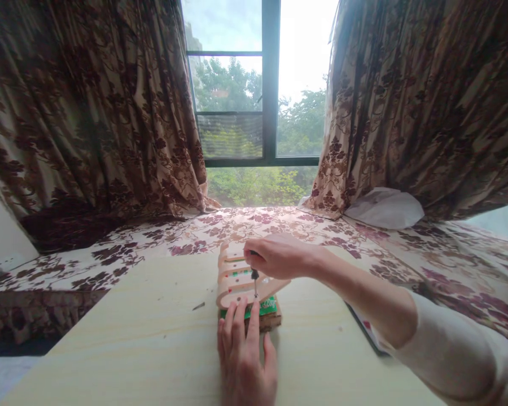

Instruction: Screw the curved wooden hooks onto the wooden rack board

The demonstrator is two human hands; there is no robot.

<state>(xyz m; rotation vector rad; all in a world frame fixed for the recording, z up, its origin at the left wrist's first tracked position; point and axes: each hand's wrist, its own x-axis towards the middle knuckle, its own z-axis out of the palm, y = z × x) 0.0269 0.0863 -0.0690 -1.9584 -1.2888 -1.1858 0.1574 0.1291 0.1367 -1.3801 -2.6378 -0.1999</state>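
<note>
Two bare hands over a pale wooden rack, set in the middle of a light wooden tabletop. Shows smooth, cream-coloured wood with rounded ends, several crosswise slats with gaps between them, and small dark holes dotted along the slats. Rests on top of a box, brown along the lower edge and bright green above, with white lettering; flecks of green and red visible through the gaps. Right hand curled tightly around the dark handle of a screwdriver, roughly upright, shaft pointing down to the nearest slat; exact contact at the tip too small to tell. Left hand palm down, fingers slightly spread, fingertips against the near edge of the rack. To the left, near the rack, one small dark screw-like piece. Beyond the tabletop, floral cloth, patterned curtains and a window onto green trees.
</note>
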